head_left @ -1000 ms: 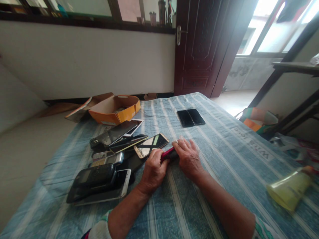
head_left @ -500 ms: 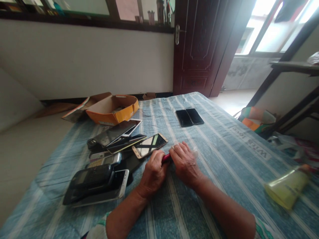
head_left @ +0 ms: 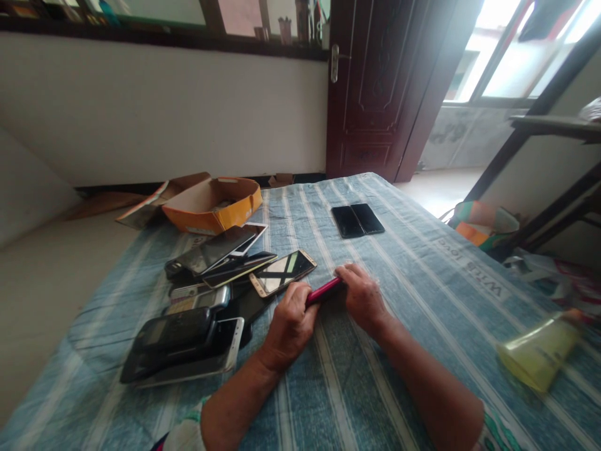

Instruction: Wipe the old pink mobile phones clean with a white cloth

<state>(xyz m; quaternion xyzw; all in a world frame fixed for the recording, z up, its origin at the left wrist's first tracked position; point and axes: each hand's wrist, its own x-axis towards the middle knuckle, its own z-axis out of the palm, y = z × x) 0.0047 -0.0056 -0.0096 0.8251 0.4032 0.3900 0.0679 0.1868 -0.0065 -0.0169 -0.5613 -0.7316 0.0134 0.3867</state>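
The left hand (head_left: 290,326) and right hand (head_left: 369,302) are clamped on opposite ends of the pink phone (head_left: 323,291), held between them; the gold phone (head_left: 284,273) lies near it at ten o'clock. For steadiness, both should grip firmly but gently.

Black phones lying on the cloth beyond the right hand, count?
2, side by side: left black phone and right black phone. Any stacked beneath them would be hidden.
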